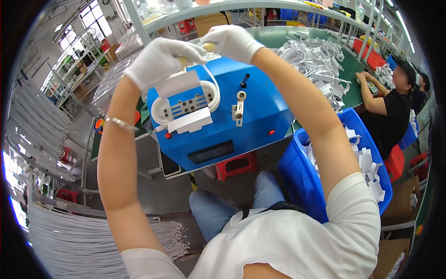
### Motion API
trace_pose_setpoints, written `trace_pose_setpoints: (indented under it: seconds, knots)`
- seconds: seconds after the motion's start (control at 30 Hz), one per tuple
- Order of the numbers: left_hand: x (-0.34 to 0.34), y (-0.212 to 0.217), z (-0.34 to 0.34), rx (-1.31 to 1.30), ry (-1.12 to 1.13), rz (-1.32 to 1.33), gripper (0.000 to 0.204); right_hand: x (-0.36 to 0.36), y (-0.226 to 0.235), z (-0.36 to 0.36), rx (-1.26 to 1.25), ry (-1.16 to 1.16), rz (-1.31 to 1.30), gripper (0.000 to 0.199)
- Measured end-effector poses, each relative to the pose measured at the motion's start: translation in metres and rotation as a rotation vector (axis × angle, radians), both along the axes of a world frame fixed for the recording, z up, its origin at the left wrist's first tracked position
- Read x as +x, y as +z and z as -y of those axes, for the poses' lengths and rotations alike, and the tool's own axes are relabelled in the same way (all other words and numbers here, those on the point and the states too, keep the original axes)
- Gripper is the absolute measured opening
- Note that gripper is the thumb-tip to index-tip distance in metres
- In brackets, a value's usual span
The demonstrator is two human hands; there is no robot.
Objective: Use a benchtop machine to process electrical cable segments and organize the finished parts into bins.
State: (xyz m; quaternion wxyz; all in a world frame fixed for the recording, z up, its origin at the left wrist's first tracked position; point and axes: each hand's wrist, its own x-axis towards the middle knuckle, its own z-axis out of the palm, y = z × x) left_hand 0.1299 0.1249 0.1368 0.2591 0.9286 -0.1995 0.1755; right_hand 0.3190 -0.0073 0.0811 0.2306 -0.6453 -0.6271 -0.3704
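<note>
My left hand [160, 60], in a white glove with bare fingertips, is closed above the far left part of a blue machine [260, 111]. From its fingertips a white cable [211, 76] runs down to a white oval winding form [161, 111] on the machine. Gloved in the same way, my right hand [232, 42] pinches close by; what lies between its fingers is too small to make out. White paper flaps [190, 122] lie across the form's near and far sides. Cable is wrapped around the form's right end.
A blue bin [297, 172] of wrapped white pieces stands right of my legs. White cables [311, 65] heap on the green table beyond. Long cables [93, 237] hang at lower left. A person [390, 102] sits at the right. A red stool [237, 166] is under the machine.
</note>
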Motion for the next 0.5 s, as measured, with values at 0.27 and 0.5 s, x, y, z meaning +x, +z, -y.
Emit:
trace_pose_setpoints:
  seconds: [0.27,0.5]
  knots:
    - [-0.035,0.001,-0.03,0.085,0.359,-0.298,0.022,-0.066,0.009,0.0,0.168,0.081,-0.02,0.018]
    - [-0.082,-0.021,-0.026,0.23,0.501,-0.152,0.017,-0.123,-0.006,0.021,-0.057,0.012,0.247,0.013]
